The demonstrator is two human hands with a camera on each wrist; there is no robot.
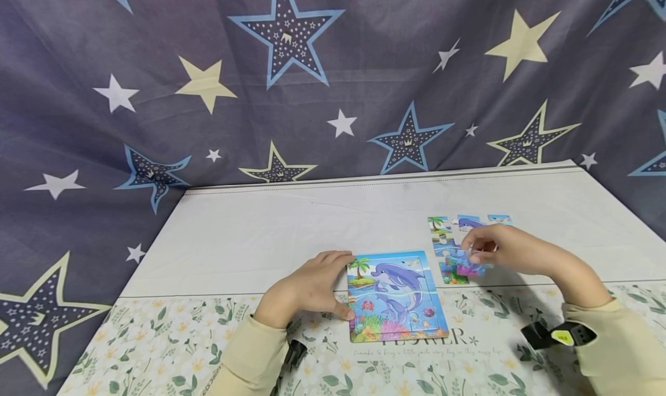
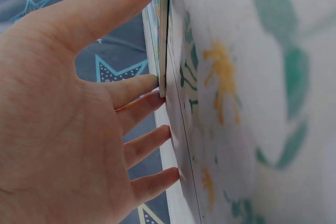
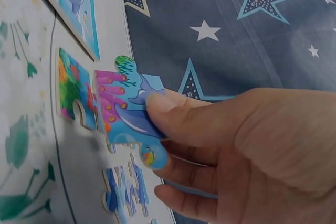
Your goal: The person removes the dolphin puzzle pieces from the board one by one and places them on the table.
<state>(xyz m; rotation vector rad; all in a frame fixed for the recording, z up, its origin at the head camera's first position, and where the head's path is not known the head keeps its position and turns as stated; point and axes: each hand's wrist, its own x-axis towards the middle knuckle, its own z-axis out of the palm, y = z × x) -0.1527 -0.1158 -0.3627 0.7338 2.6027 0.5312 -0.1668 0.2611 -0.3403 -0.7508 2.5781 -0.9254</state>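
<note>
A square dolphin puzzle board (image 1: pixel 390 295) with a blue border lies flat on the table, left of a group of loose pieces. My left hand (image 1: pixel 314 283) rests along its left side, thumb at the lower left and fingertips at the upper left corner. In the left wrist view, the fingers (image 2: pixel 142 148) are extended and touch the board's edge. Over the loose pieces, my right hand (image 1: pixel 512 248) pinches a puzzle piece (image 3: pixel 118 114) between thumb and fingers. Pink coral and part of a dolphin show on it, and it is tilted above the other pieces.
Several loose puzzle pieces (image 1: pixel 438 225) lie right of the board, partly hidden by the right hand. The tabletop (image 1: pixel 291 228) is white at the back, with a flowered cloth (image 1: pixel 182 338) in front. A star-patterned curtain (image 1: pixel 333 55) hangs behind.
</note>
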